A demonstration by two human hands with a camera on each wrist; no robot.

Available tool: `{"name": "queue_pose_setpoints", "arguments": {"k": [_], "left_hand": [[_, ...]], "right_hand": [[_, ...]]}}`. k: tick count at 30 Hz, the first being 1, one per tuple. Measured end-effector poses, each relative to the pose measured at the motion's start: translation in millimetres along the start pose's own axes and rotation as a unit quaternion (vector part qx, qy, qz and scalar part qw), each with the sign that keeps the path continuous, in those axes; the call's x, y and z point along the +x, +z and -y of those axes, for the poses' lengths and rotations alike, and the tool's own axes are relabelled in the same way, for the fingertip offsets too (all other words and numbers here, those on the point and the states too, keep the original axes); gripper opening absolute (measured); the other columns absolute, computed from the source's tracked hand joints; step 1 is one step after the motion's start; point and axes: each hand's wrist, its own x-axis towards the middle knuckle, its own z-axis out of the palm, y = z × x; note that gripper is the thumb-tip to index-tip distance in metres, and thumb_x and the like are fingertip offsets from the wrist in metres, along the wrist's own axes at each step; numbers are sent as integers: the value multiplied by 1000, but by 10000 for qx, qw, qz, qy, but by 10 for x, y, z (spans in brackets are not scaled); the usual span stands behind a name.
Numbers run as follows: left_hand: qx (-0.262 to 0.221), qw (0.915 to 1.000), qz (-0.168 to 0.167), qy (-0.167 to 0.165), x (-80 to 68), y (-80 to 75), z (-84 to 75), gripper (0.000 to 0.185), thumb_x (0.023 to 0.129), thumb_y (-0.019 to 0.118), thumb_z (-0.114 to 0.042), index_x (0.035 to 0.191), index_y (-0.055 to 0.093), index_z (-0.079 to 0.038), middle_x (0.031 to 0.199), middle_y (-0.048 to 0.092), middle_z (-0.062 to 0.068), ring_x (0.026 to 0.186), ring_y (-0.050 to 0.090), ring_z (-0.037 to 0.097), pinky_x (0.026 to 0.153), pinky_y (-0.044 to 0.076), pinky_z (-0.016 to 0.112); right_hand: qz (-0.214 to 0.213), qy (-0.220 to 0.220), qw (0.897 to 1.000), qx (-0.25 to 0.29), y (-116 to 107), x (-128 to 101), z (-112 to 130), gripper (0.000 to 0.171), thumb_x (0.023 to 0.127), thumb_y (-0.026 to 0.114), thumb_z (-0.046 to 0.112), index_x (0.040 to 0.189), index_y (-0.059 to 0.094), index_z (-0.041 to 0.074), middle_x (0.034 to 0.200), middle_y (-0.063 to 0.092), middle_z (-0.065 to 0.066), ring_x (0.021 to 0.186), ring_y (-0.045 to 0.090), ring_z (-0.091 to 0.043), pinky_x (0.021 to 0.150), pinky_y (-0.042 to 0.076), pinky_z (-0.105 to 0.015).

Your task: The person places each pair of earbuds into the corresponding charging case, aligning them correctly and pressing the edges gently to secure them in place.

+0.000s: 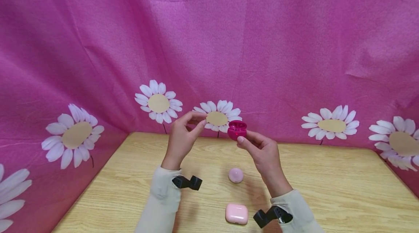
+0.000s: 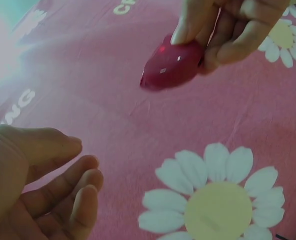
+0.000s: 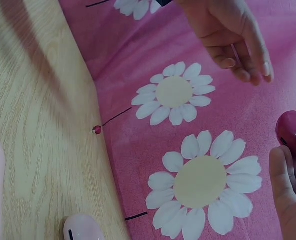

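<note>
My right hand [image 1: 263, 151] pinches a glossy magenta earbud charging case [image 1: 237, 130] between thumb and fingers, above the far part of the table. Its lid is raised in the head view; whether earbuds sit inside is too small to tell. In the left wrist view the case [image 2: 172, 65] shows a small red light. To the left of it, apart from the case, hovers my left hand [image 1: 183, 136]. Its thumb and loosely bent fingers have a gap between them and hold nothing. A tiny red object [image 3: 97, 130], kind unclear, shows by the table's back edge in the right wrist view.
A round pale pink case [image 1: 235, 175] lies on the wooden table [image 1: 327, 182] below the hands. Nearer the front is a rounded rectangular pink case [image 1: 236, 214]. A magenta cloth [image 1: 262, 43] printed with daisies hangs behind the table. Each wrist wears a black camera mount [image 1: 187, 182].
</note>
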Motion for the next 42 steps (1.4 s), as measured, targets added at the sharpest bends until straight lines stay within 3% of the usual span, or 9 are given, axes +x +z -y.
{"name": "queue_pose_setpoints", "arguments": {"k": [7,15,22,32,35,38,40,42], "left_hand": [[346,9975,-22,-608,34,-97,181,18,88,71,-16,105,71,-9,96,70,3,88,62,18,78,50,35],[1167,9832,97,-1403,13,-186,411,18,92,66,-20,107,71,-11,99,68,4,92,60,21,81,49,35],[2243,9568,285,-1828,-33,-234,631,22,93,62,-19,108,72,-7,99,70,9,94,62,26,85,45,42],[2976,9264,583,-2233,-131,-151,1029,24,93,53,-8,107,72,-7,102,69,10,88,60,28,77,48,41],[3077,9228,630,-2230,-165,-143,1123,28,92,51,-6,110,71,-7,101,67,11,87,59,27,76,47,40],[2837,9262,790,-2352,-211,-140,1214,30,93,52,-9,119,68,-7,88,64,14,73,56,26,69,45,38],[2669,9293,906,-2385,-247,-135,1269,32,94,53,-11,124,64,-6,90,62,15,73,54,25,70,45,39],[2574,9330,996,-2311,-276,-131,1324,35,94,54,-12,127,62,-5,102,63,18,84,59,29,78,47,43]], "right_hand": [[-37,5,10000,-82,2,3,10,32,85,73,7,114,67,-4,100,72,-3,83,69,-16,80,56,-33],[-47,122,9997,-213,1,2,11,33,86,73,11,115,67,-2,102,71,-6,84,68,-16,81,55,-32],[-20,163,9995,-252,-6,1,-1,34,86,74,13,115,67,-1,103,70,-9,85,68,-17,82,55,-32],[-21,146,9997,-176,-4,1,0,32,86,73,11,115,67,-2,101,71,-6,84,69,-17,81,55,-32],[-28,102,9999,-105,-2,4,-1,32,86,73,10,115,67,-3,100,71,-5,84,69,-17,81,55,-33],[-20,61,10000,-28,-2,8,-4,32,86,73,9,114,67,-4,100,71,-6,84,69,-17,81,55,-34],[-6,63,10000,-20,-3,8,-7,32,86,73,9,114,67,-4,100,71,-6,84,69,-17,81,55,-34],[10,87,9999,-55,-4,6,-9,32,86,73,10,115,67,-3,101,71,-7,84,69,-17,82,55,-33]]}}
